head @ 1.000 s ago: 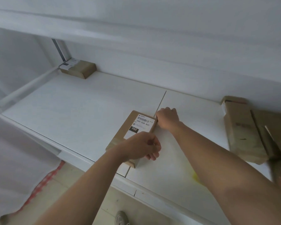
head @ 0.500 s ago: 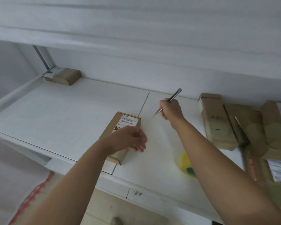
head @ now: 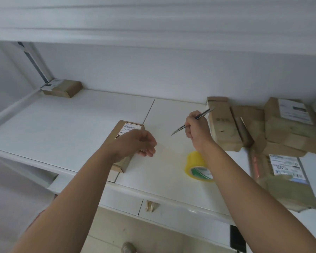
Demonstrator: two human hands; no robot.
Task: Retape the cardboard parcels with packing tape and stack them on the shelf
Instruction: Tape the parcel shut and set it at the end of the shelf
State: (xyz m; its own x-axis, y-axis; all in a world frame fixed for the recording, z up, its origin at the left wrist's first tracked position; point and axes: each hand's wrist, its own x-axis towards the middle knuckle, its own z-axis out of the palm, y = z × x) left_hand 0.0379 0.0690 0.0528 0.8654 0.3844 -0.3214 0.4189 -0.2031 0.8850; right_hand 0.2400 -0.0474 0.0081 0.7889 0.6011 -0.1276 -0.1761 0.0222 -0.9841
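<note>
At the centre of the frame a small flat brown cardboard parcel with a white barcode label [head: 128,133] lies on the white shelf board [head: 66,125], its near half hidden under the left hand [head: 136,143], whose fingers hang loosely curled and grip nothing. Right of it, the right hand [head: 197,131] grips a slim silver utility knife [head: 193,122], blade pointing toward the parcel. A yellow roll of packing tape [head: 196,164] lies just below that wrist, and a pile of brown cardboard parcels [head: 274,128] fills the right edge.

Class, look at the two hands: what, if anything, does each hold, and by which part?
The right hand grips a slim metal utility knife around its middle, blade end pointing left. The left hand holds nothing.
</note>
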